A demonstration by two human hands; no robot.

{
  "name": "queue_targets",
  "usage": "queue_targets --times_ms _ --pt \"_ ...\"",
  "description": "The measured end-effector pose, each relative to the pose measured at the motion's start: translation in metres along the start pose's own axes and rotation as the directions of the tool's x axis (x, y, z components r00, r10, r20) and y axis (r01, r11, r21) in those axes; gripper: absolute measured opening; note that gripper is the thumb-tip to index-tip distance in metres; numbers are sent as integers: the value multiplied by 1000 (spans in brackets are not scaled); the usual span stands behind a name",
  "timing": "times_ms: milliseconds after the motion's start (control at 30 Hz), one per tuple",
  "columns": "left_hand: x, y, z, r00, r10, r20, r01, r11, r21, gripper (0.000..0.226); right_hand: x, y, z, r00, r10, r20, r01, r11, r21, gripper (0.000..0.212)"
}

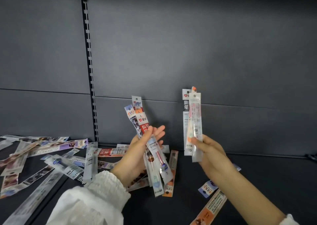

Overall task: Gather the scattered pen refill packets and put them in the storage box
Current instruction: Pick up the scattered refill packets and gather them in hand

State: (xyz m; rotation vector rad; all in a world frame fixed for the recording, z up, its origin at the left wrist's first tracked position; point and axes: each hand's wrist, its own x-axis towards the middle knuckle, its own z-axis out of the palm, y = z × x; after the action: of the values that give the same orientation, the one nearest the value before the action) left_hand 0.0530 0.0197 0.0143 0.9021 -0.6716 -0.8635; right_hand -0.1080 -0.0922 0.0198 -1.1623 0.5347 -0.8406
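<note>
My left hand [137,154] grips a fanned bundle of several pen refill packets [139,120], held upright above the dark shelf. My right hand [209,154] holds two or three more packets [193,122] upright, to the right of the left bundle, apart from it. Many loose packets [56,163] lie scattered on the shelf at the left and under my left hand. An orange packet [210,207] and a blue one [206,188] lie below my right forearm. No storage box is in view.
The dark shelf floor [257,182] stretches to the right of my hands. A grey back panel [188,53] rises behind, with a slotted upright [90,70] at the left. A seam [51,192] in the shelf runs diagonally at the lower left.
</note>
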Motion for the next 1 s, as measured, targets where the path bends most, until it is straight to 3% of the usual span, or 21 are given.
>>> queue_targets --times_ms 133,300,533,767,933,1000 --pt "-5 -4 8 997 -30 67 32 999 -32 35 -8 11 10 987 63 150 -48 994 -99 22" --pt "-10 -8 20 988 -77 133 68 995 73 40 -14 23 17 996 38 82 -22 983 -181 20" --pt "-11 -9 25 997 35 68 -46 985 165 31 -19 24 22 990 43 132 -6 965 -264 19" --pt "-7 -10 23 999 2 -34 -2 1000 -15 22 -18 26 21 993 91 80 -80 988 -132 18" --pt "-2 -9 19 994 -91 -59 83 988 -129 12 -21 24 20 993 77 94 -59 981 -184 16" --pt "-2 -8 19 995 -66 -78 53 986 -157 30 -22 22 20 991 57 120 -34 982 -188 17"
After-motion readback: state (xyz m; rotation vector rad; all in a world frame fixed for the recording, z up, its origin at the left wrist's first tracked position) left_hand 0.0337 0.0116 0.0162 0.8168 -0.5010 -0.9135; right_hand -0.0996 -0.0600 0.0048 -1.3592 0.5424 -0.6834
